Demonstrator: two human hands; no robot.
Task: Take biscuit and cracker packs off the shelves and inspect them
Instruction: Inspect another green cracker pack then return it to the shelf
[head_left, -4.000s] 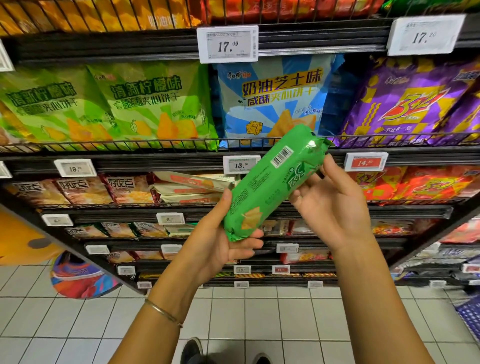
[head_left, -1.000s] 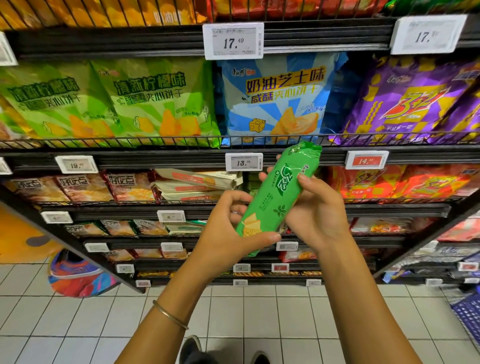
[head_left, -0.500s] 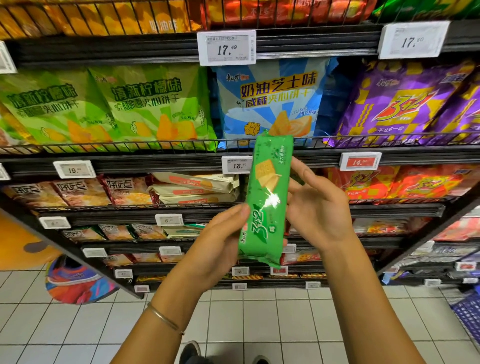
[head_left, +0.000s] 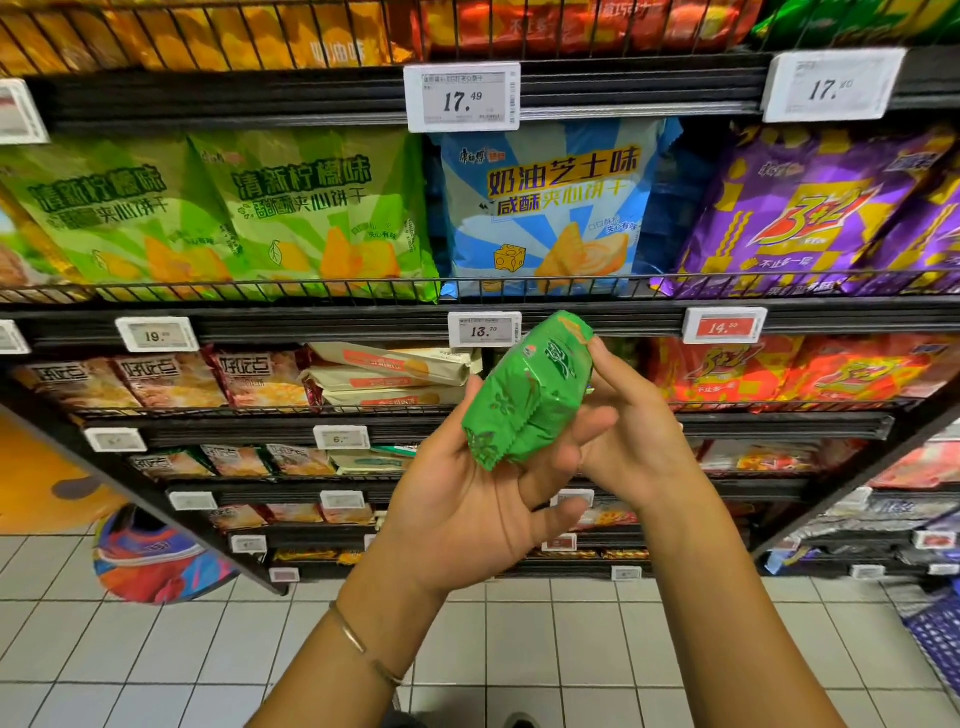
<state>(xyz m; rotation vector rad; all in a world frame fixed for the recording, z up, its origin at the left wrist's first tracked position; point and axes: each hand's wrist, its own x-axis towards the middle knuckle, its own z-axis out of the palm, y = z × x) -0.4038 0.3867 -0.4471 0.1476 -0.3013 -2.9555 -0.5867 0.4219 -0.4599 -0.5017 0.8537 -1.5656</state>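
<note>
We see the green biscuit pack (head_left: 530, 395) at the centre of view, off the shelves (head_left: 311, 322). It is turned end-on toward us, so its length is foreshortened and most of its print is hard to read. Our left hand (head_left: 467, 509) cradles the crimped near end from 7 o'clock, thumb and fingers curled round it. Our right hand (head_left: 639, 447) holds the far end from 3 o'clock, its fingers mostly hidden behind the wrapper. At 12 o'clock the pack overlaps a price tag (head_left: 484, 329); the lower tags are too blurred to read.
</note>
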